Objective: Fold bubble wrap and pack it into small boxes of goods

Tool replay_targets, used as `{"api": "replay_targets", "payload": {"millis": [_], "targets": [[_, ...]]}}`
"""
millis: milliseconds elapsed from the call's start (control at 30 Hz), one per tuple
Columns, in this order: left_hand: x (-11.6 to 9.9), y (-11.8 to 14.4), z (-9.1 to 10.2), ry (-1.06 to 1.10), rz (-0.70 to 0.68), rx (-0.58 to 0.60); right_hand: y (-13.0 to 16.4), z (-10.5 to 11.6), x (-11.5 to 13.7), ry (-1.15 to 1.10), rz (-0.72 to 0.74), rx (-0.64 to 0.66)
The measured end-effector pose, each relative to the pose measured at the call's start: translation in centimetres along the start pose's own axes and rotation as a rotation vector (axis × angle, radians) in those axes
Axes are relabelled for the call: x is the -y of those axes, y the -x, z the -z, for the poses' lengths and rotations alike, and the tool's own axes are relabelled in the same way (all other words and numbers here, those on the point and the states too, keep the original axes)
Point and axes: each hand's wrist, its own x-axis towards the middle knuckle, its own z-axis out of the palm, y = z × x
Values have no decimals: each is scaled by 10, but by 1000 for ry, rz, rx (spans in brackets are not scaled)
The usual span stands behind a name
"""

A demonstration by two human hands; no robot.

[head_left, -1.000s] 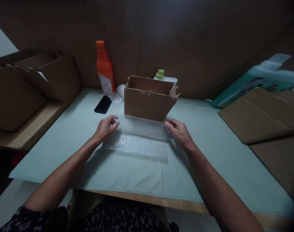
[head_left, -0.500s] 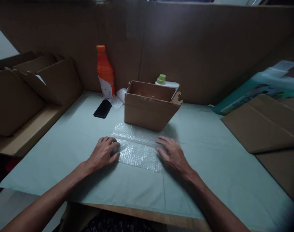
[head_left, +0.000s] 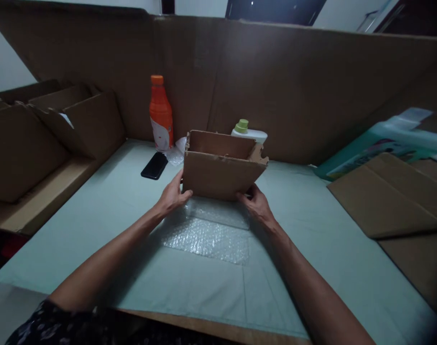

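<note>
Open cardboard box [head_left: 220,172] upright, long axis crosswise; left hand [head_left: 172,195], right hand [head_left: 256,203] gripping ends

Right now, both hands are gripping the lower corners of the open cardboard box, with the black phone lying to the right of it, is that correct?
Not quite. The left hand and right hand do grip the lower corners of the open cardboard box, but the head view shows the black phone lying to the left of it, near the orange bottle.
</note>
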Motion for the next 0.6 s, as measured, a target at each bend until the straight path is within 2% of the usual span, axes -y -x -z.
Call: {"api": "replay_targets", "payload": {"millis": [100, 167, 233, 300, 400, 467, 533, 600], "targets": [[5, 44, 12, -160, -33, -136, 12, 2, 11, -6, 8, 11], [6, 76, 19, -336, -121, -241, 28, 8, 21, 33, 35, -59], [2, 105, 20, -471, -247, -241, 50, 14, 30, 139, 147, -158], [-3, 126, 16, -554, -363, -151, 76, 15, 38, 261, 336, -174], [-11, 140, 5, -606, -416, 61, 113, 4, 45, 394, 537, 57], [-16, 141, 2, -618, -377, 211, 133, -7, 49, 475, 542, 222], [-21, 144, 4, -631, -331, 306, 149, -13, 52, 529, 496, 298], [-26, 152, 10, -636, -307, 371, 164, -10, 55, 531, 470, 346]]}}
